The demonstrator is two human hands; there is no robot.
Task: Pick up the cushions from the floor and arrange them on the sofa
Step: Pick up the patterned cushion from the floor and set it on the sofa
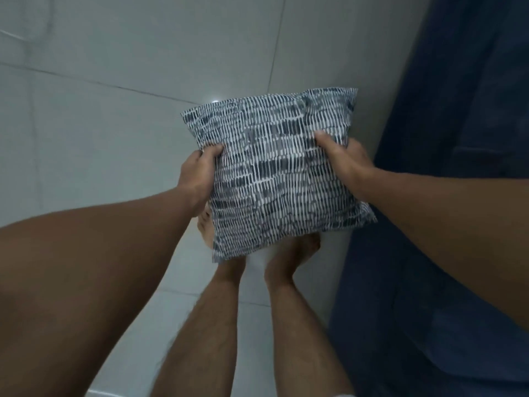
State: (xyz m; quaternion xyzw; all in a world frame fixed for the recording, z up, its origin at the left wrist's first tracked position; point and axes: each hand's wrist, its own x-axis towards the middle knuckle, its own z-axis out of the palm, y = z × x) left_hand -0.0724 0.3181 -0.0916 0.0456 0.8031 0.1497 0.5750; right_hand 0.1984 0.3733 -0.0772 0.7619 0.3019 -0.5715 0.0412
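A square cushion (pixel 274 170) with a dark blue and white dashed pattern hangs in the air above the floor, held flat in front of me. My left hand (pixel 197 173) grips its left edge, thumb on top. My right hand (pixel 343 159) grips its right edge, thumb pressed into the fabric. The dark blue sofa (pixel 446 196) runs along the right side of the view, right beside the cushion. No other cushion shows.
Pale grey floor tiles (pixel 114 124) fill the left and far part of the view. My bare legs and feet (pixel 289 253) stand on the tiles directly under the cushion, close to the sofa's front.
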